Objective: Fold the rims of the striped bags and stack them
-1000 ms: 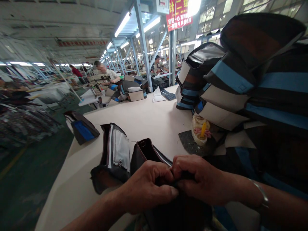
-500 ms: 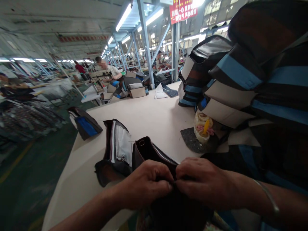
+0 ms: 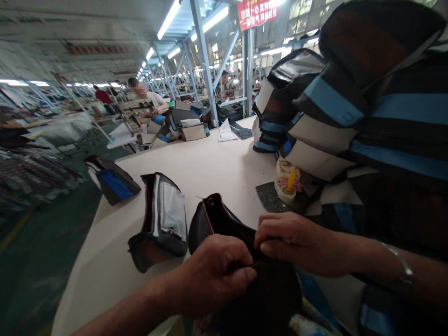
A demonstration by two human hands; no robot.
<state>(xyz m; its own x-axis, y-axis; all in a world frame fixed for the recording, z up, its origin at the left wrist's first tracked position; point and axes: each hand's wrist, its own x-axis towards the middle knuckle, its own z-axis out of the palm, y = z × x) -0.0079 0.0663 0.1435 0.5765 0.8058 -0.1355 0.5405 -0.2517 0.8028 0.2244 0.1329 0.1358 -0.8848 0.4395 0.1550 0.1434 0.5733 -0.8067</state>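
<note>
A dark brown bag (image 3: 200, 224) stands at the table's near edge, its opening facing up and a small metal ring or buckle inside the far end. My left hand (image 3: 219, 273) pinches the bag's near rim, thumb against curled fingers. Just to its right, my right hand (image 3: 294, 240) grips the same rim between thumb and fingers; a silvery bangle circles that wrist. The bag's lower near side is too dark to make out. Left of it lies another bag piece (image 3: 170, 210) with a white lining panel outward.
On the pale table (image 3: 210, 163), a blue-and-dark bag piece (image 3: 117, 182) sits at the left edge. A glue-smeared container (image 3: 287, 191) with a yellow handle stands on a dark mat (image 3: 264, 193). Stacked blue-striped bags (image 3: 402, 116) rise at right. A co-worker (image 3: 154, 99) sits beyond.
My right hand has risen slightly and moved apart from my left along the bag's rim. More of the bag's left side shows. The whole view has shifted a little.
</note>
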